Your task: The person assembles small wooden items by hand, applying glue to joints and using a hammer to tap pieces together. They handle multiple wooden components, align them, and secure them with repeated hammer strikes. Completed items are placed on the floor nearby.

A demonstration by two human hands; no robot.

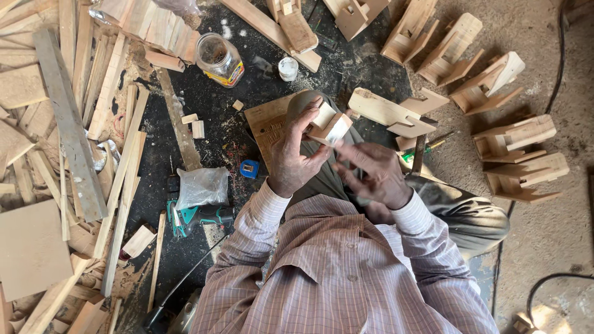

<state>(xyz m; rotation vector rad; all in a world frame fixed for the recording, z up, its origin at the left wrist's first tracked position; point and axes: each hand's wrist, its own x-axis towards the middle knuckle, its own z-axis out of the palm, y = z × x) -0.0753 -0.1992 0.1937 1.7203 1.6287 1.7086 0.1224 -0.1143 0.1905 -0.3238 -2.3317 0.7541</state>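
A dark, sawdust-strewn floor (204,99) carries everything. At left lie heaps of wooden strips and offcuts (80,124) with a flat board (28,247). A glass jar (218,59) and a small white cap (288,68) sit near the top. A teal power tool (198,216) lies beside a clear plastic bag (201,185). Assembled wooden pieces (489,86) spread across the sandy right side
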